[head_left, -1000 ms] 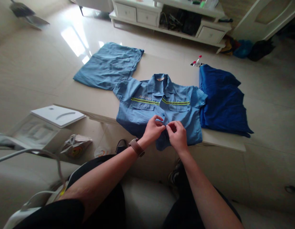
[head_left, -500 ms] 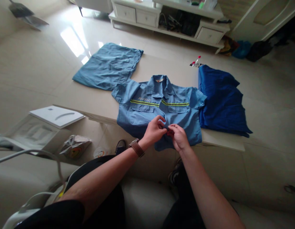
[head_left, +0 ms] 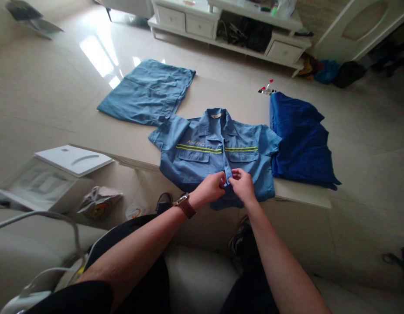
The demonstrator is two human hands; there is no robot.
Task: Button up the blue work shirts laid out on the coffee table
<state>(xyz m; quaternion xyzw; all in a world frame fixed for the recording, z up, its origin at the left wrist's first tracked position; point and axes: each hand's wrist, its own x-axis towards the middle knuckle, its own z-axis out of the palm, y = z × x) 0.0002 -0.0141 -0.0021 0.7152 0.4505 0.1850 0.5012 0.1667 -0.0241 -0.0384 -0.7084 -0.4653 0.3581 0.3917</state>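
A light blue work shirt [head_left: 195, 159] with yellow reflective stripes lies front-up on a low beige table [head_left: 218, 93], its hem hanging over the near edge. My left hand [head_left: 211, 188], with a brown watch on the wrist, pinches the shirt's front placket near the hem. My right hand [head_left: 243, 185] pinches the same placket right beside it, fingertips almost touching the left hand's. Both hands are closed on the fabric.
A folded light blue garment [head_left: 148, 91] lies at the table's far left. A dark blue garment [head_left: 300, 135] lies at the right, a small red-tipped object [head_left: 266, 88] behind it. A white box [head_left: 58, 172] and a bag [head_left: 99, 201] sit on the floor left. A white cabinet [head_left: 228, 26] stands beyond.
Both hands have shifted slightly down the placket toward the hem and stayed pinched together. The shirt front now lies closed and flatter. The view has tilted a little.
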